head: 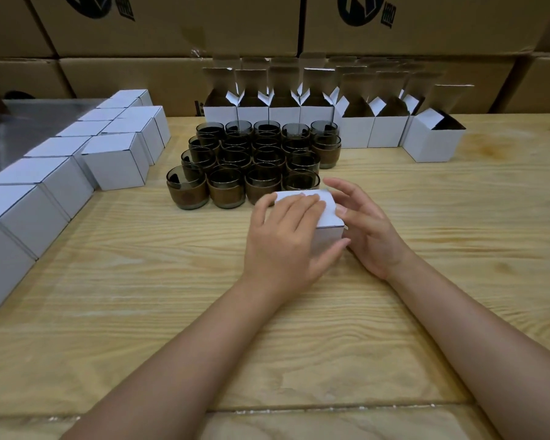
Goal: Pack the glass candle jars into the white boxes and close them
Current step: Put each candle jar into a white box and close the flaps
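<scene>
A small white box [329, 217] stands closed on the wooden table [140, 296] in front of me. My left hand [283, 239] lies over its top and front, with the fingers flat on the lid. My right hand [362, 227] touches the box's right side, fingers spread. Just behind the box stand several dark glass candle jars [251, 157] with brown bands, packed in rows. Further back is a row of open white boxes [331, 119] with their flaps up. What is inside the closed box is hidden.
Several closed white boxes [61, 173] line the left side of the table in rows. Large brown cartons [172, 27] are stacked along the back. A grey metal surface [29, 128] lies at the far left.
</scene>
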`<action>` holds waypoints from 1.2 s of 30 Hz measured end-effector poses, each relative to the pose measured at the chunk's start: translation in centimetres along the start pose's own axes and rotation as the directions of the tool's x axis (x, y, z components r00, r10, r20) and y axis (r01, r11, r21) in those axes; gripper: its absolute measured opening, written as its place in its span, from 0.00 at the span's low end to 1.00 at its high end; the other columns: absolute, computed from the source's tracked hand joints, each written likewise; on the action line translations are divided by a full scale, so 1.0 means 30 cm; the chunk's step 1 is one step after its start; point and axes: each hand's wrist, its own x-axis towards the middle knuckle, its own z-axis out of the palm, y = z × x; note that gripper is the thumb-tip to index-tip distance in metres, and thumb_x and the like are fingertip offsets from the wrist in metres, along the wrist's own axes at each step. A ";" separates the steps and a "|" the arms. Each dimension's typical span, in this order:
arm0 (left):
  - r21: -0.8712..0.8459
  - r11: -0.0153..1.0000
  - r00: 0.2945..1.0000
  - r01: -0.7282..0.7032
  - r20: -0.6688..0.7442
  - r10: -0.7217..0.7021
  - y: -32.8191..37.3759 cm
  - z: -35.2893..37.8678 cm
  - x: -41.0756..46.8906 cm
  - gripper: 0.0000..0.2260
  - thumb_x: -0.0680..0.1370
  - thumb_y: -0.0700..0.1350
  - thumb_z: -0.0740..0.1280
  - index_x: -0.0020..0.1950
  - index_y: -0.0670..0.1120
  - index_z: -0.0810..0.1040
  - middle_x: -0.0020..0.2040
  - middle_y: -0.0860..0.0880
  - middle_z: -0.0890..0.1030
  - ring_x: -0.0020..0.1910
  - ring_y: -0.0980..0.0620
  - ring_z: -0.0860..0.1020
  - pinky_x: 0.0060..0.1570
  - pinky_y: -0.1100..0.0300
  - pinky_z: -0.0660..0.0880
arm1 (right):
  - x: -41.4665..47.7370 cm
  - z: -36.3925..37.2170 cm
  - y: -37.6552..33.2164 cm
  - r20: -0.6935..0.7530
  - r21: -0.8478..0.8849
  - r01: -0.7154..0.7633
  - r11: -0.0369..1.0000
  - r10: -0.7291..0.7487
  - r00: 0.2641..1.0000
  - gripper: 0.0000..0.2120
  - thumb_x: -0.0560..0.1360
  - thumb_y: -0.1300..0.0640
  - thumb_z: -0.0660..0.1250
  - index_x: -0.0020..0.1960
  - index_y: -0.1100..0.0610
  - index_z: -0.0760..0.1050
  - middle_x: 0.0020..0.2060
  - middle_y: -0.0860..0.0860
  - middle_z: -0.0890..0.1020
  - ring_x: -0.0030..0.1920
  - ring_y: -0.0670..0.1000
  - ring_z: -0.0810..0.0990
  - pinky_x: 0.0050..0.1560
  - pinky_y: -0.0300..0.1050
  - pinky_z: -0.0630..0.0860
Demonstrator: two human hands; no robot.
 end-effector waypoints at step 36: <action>0.208 0.745 0.697 0.634 0.265 -0.667 -0.803 -0.285 -0.162 0.30 0.70 0.33 0.66 0.71 0.49 0.66 0.76 0.49 0.64 0.75 0.46 0.60 0.70 0.45 0.63 | 0.024 -0.022 0.018 -0.070 0.039 -0.101 0.994 0.104 0.992 0.23 0.72 0.54 0.60 0.65 0.59 0.72 0.53 0.60 0.81 0.59 0.57 0.78 0.61 0.50 0.74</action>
